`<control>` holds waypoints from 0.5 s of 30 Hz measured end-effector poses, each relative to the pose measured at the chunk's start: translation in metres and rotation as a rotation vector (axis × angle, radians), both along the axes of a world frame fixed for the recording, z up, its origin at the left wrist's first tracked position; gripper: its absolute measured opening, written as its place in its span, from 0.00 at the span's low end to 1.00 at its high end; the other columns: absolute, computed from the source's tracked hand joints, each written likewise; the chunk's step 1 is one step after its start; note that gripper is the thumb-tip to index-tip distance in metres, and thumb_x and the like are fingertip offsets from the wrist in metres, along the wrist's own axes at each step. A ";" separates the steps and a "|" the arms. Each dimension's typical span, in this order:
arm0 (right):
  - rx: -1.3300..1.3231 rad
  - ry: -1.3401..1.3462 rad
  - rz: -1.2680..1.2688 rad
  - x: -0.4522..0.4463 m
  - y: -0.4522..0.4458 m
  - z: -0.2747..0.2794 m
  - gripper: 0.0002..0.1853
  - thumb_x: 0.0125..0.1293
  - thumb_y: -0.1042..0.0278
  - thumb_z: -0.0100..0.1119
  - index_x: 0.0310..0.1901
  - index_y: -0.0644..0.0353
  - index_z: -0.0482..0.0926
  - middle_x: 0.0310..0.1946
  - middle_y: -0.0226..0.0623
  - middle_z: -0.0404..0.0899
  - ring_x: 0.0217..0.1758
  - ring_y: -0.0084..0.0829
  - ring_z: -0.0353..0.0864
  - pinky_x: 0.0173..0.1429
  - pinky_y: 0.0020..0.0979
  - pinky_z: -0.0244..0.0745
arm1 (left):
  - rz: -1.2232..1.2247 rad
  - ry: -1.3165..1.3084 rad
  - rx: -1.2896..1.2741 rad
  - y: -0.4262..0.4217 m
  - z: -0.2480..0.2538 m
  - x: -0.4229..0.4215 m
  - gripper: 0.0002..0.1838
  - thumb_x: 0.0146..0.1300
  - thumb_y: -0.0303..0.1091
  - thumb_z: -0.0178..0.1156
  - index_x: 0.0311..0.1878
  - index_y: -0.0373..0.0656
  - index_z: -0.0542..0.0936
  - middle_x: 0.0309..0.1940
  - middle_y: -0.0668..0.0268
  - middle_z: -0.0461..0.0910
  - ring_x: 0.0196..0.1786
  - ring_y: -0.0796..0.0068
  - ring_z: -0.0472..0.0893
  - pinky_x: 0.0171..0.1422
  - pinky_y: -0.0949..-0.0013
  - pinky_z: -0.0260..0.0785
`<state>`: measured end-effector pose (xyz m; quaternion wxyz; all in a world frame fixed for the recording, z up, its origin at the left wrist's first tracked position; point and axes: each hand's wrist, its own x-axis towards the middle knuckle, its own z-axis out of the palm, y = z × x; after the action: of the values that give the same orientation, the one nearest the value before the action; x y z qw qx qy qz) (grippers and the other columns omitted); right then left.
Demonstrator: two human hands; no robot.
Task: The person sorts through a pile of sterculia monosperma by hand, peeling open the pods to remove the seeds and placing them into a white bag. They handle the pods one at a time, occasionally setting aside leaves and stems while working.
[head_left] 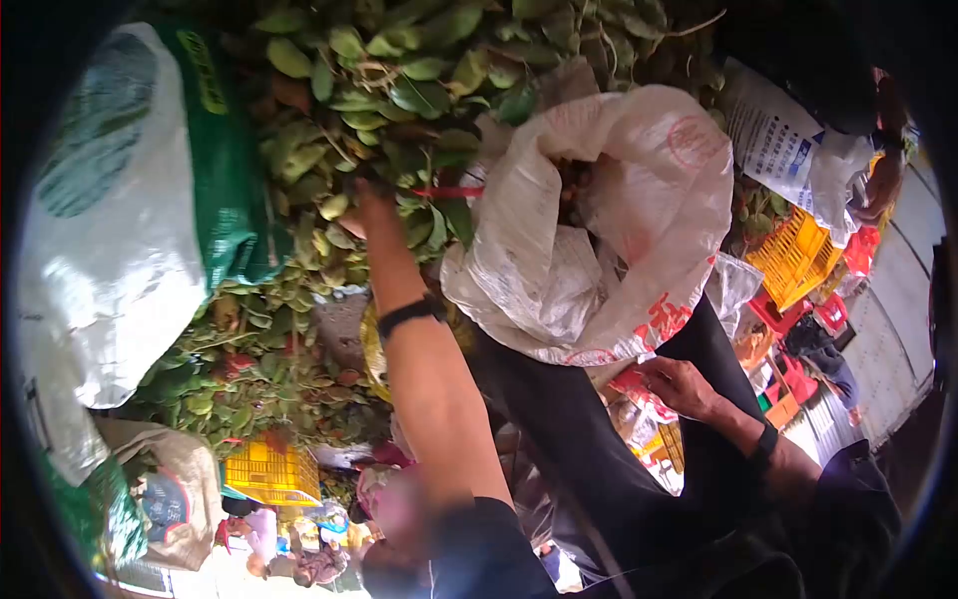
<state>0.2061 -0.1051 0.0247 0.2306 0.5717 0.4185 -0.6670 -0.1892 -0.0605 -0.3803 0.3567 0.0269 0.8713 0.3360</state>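
My left hand (371,210) reaches into a big heap of green leaves and twigs (424,95). Leaves and shade hide most of its fingers, so its grip cannot be made out. To its right stands a white woven sack (689,215) with its mouth rolled down and red print on its side. Small dark pieces (577,185) show inside the sack. Just below the sack's front rim is my right hand (684,387), fingers curled and pressed together beside a red-and-white wrapper (641,392). What they pinch is not clear. A red strip (449,192) lies among the leaves near the sack.
A filled white-and-green bag (150,220) stands at the left. Yellow crates (798,255) are at the right, another yellow crate (271,472) at lower left near a beige sack (205,489). A printed white bag (773,140) lies at upper right. Other people (261,534) appear at lower left.
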 end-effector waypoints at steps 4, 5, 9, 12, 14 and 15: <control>-0.028 -0.017 -0.036 -0.002 -0.004 0.001 0.11 0.66 0.69 0.54 0.47 0.61 0.78 0.33 0.44 0.82 0.37 0.38 0.84 0.43 0.35 0.77 | 0.461 -0.436 0.091 0.017 0.090 0.002 0.19 0.61 0.28 0.62 0.50 0.31 0.67 0.47 0.57 0.75 0.43 0.65 0.78 0.34 0.60 0.78; -0.025 -0.023 -0.052 -0.002 -0.003 0.002 0.11 0.65 0.69 0.54 0.47 0.61 0.78 0.32 0.43 0.82 0.37 0.37 0.84 0.43 0.35 0.77 | 0.481 -0.596 0.216 0.007 0.113 0.000 0.17 0.63 0.29 0.59 0.50 0.32 0.69 0.44 0.58 0.76 0.41 0.68 0.78 0.34 0.62 0.77; 0.069 0.060 -0.086 -0.019 0.016 0.014 0.11 0.65 0.70 0.53 0.48 0.62 0.78 0.31 0.42 0.82 0.37 0.34 0.84 0.43 0.33 0.77 | 0.477 -0.942 0.368 0.005 0.245 0.001 0.18 0.68 0.36 0.50 0.55 0.34 0.71 0.37 0.61 0.78 0.34 0.73 0.77 0.34 0.71 0.73; 0.126 0.114 -0.058 -0.039 0.046 0.019 0.11 0.66 0.73 0.52 0.48 0.64 0.77 0.31 0.41 0.81 0.35 0.31 0.83 0.42 0.31 0.76 | 0.361 -1.088 0.421 0.010 0.301 0.008 0.22 0.68 0.41 0.47 0.59 0.35 0.70 0.38 0.60 0.78 0.32 0.74 0.77 0.32 0.73 0.71; 0.146 0.143 -0.088 -0.053 0.064 0.021 0.11 0.66 0.73 0.51 0.49 0.64 0.76 0.31 0.40 0.81 0.36 0.29 0.82 0.42 0.30 0.75 | 0.384 -1.249 0.555 0.016 0.327 0.014 0.24 0.66 0.42 0.46 0.59 0.35 0.68 0.32 0.63 0.75 0.29 0.76 0.73 0.27 0.74 0.65; 0.153 0.170 -0.115 -0.061 0.074 0.020 0.11 0.67 0.72 0.51 0.49 0.64 0.76 0.31 0.39 0.81 0.37 0.27 0.82 0.42 0.29 0.75 | 0.376 -1.248 0.567 0.017 0.332 0.015 0.24 0.66 0.42 0.46 0.59 0.35 0.68 0.32 0.63 0.75 0.29 0.76 0.73 0.27 0.74 0.65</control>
<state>0.1454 -0.0309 0.0452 0.1113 0.5520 0.4527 -0.6913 -0.1737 -0.0438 -0.0482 0.7043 -0.2296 0.3732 0.5585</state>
